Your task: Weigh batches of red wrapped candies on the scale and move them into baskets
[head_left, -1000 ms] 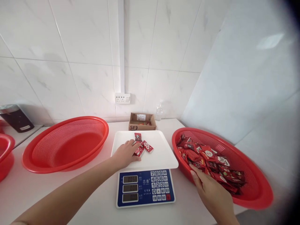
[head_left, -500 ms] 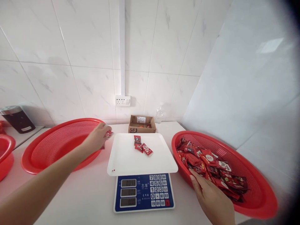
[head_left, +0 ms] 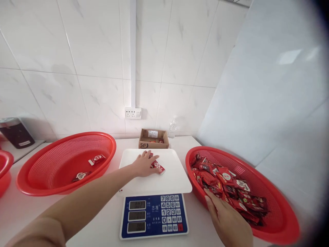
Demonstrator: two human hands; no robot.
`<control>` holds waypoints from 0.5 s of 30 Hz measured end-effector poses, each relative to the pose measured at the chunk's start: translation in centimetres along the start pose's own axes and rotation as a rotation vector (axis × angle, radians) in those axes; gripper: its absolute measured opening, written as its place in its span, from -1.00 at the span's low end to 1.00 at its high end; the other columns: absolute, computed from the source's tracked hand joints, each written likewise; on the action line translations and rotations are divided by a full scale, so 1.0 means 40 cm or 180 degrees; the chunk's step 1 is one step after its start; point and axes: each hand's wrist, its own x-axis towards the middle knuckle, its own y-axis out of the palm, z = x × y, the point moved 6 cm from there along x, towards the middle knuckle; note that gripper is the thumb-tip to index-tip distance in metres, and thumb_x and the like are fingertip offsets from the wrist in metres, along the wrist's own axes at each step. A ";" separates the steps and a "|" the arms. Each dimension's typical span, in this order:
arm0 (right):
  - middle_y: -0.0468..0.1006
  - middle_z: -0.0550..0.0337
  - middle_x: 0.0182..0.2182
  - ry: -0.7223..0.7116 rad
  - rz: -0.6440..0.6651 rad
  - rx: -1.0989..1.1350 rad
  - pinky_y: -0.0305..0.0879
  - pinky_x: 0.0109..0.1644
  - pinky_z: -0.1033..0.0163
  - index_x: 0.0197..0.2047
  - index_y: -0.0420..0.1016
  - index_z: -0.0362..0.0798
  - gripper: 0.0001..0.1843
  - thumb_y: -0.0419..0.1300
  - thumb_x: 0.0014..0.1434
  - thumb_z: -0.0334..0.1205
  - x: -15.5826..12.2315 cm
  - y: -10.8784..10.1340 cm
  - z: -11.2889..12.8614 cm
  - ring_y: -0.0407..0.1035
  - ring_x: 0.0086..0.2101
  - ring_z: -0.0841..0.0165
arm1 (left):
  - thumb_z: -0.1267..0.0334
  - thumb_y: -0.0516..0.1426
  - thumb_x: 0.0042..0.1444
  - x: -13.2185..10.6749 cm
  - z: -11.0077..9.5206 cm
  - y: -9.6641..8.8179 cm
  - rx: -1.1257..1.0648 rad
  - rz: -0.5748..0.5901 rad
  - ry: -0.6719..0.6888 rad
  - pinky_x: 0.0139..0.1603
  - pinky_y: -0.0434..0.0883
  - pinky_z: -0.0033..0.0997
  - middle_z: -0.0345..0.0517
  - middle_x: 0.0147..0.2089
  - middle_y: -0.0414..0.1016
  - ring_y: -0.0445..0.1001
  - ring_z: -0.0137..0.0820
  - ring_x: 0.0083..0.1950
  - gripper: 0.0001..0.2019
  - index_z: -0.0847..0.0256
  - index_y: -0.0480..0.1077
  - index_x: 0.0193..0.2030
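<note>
My left hand lies on the white pan of a blue-faced scale, fingers spread over the red candy packets there. My right hand rests on the near rim of the red basket on the right, fingers flat against the heap of red packets inside. The red basket on the left holds two packets, one nearer the front.
A small open cardboard box stands at the wall behind the scale, a clear bottle beside it. A wall socket sits above. A dark appliance and part of another red basket are far left.
My left hand carried a packet from the scale pan to the left basket, dropped it there, and has come back onto the pan. Two packets now lie in that basket. The right hand stayed put.
</note>
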 end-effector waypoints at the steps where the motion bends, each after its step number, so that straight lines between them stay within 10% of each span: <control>1: 0.65 0.13 -0.15 -0.0034 -0.0027 -0.0030 0.47 -0.29 0.20 0.02 0.57 0.04 -0.49 -0.15 0.32 -0.01 0.000 -0.002 0.001 0.56 -0.24 0.23 | -0.35 -0.08 0.06 0.011 -0.021 0.008 0.0047 -0.0011 0.0087 0.25 0.16 0.10 0.12 0.39 0.07 0.04 0.03 0.39 -0.26 0.00 0.14 0.29; 7: 0.67 0.15 -0.23 -0.0278 -0.0435 -0.0170 0.46 -0.32 0.20 -0.03 0.59 -0.01 -0.46 -0.17 0.35 -0.01 -0.003 -0.022 0.019 0.57 -0.29 0.24 | -0.17 -0.06 0.18 0.040 -0.068 0.012 0.0342 -0.0110 0.0249 0.00 0.35 -0.09 0.12 0.06 0.40 0.35 -0.05 0.12 -0.50 0.18 0.35 0.01; 15: 0.66 0.11 -0.20 -0.0223 -0.0228 -0.0130 0.46 -0.28 0.20 0.01 0.58 0.01 -0.48 -0.14 0.33 0.01 -0.004 -0.009 0.010 0.56 -0.27 0.22 | -0.04 -0.02 0.21 0.001 0.011 -0.074 0.0423 -0.0291 -0.0141 -0.17 0.39 -0.31 -0.04 -0.07 0.46 0.50 -0.22 -0.11 -0.66 0.12 0.31 -0.04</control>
